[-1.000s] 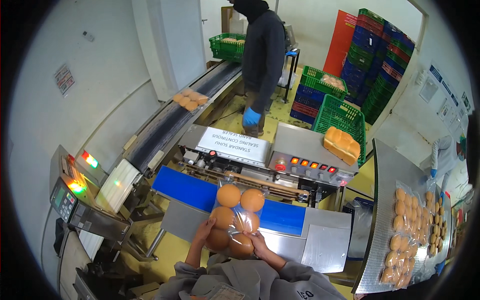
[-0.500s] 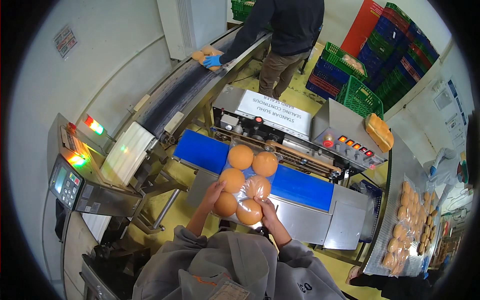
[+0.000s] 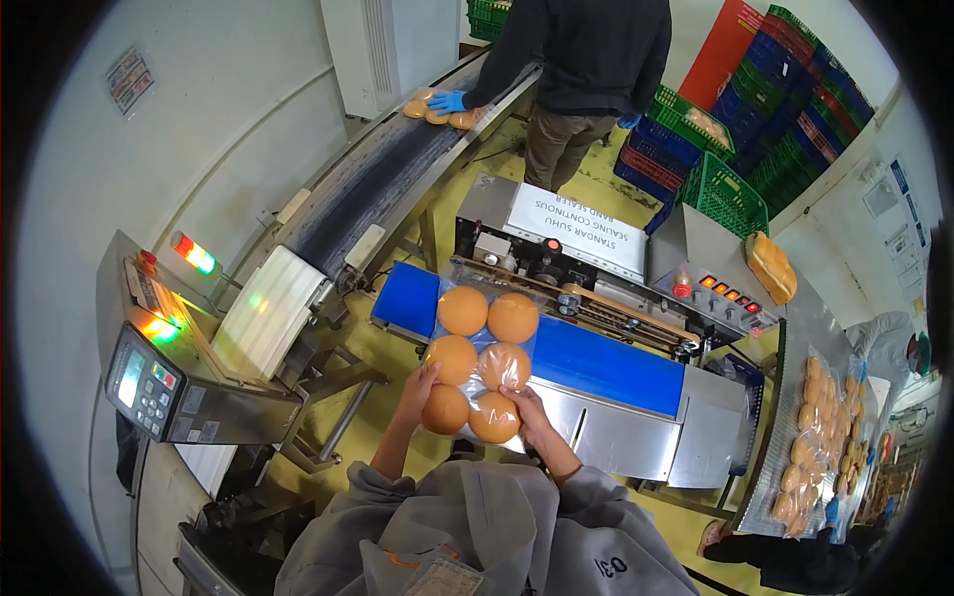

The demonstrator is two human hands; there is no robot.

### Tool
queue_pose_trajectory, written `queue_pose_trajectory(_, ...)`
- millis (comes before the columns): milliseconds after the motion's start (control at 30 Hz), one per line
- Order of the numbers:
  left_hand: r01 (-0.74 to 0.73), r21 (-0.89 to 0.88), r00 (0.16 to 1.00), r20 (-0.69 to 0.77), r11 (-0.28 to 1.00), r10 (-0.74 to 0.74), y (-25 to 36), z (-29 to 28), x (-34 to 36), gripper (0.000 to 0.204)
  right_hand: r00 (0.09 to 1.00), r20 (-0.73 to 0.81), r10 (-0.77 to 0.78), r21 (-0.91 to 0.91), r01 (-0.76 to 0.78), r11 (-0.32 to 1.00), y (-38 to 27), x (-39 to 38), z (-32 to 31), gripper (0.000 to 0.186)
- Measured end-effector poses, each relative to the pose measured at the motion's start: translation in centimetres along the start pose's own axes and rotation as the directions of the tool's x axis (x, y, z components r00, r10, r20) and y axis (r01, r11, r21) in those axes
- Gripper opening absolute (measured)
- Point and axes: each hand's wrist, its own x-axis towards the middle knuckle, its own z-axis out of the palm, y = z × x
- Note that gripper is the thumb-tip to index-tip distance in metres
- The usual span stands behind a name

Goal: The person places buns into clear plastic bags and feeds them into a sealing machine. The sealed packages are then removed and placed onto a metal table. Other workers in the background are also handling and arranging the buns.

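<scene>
right now both hands, l hand (image 3: 415, 389) & r hand (image 3: 530, 417), clasp the near end of the clear bag of six buns (image 3: 479, 360) at frame centre, resting on the blue belt (image 3: 596, 360). risk: loose open end could skew w/ uneven feed, buns spilling.

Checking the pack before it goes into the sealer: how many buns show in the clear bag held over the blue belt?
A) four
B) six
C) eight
B: the clear bag of buns shows six, in three rows of two, with the left hand and right hand gripping its near end over the blue belt.
</scene>
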Motion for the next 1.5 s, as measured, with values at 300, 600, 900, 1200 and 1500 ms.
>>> queue_pose_trajectory(300, -0.016, 0.055, 0.997, -0.078, 0.998, 0.020, 1.7, -3.6, -4.5, 0.033, 0.997, 0.038, 0.065, -0.125, -0.059, 0.990, 3.0, 0.7, 2.9, 0.033)
queue_pose_trajectory(600, -0.147, 0.038, 0.917, -0.371, 0.988, 0.150, 0.0, -13.6, -19.5, 0.030, 0.912, 0.336, 0.235, -0.340, -0.115, 0.933, 3.9, -0.8, 6.7, 0.026)
queue_pose_trajectory(900, -0.066, 0.350, 0.284, -0.891, 0.934, 0.354, 4.7, -28.7, -30.0, 0.030, 0.972, 0.210, 0.107, -0.444, -0.002, 0.896, 3.4, -0.6, 2.8, 0.018)
queue_pose_trajectory(1200, 0.222, 0.499, 0.313, -0.850, 0.838, 0.423, 6.2, -36.9, -28.9, 0.034, 0.953, 0.266, 0.147, -0.449, -0.012, 0.893, 4.7, -2.4, 0.2, 0.020)
queue_pose_trajectory(1500, 0.573, -0.062, 0.815, 0.141, 0.817, -0.562, -1.1, -7.7, -13.6, 0.020, 0.950, -0.115, -0.289, 0.048, 0.296, 0.954, -1.5, -5.2, -13.3, 0.012)
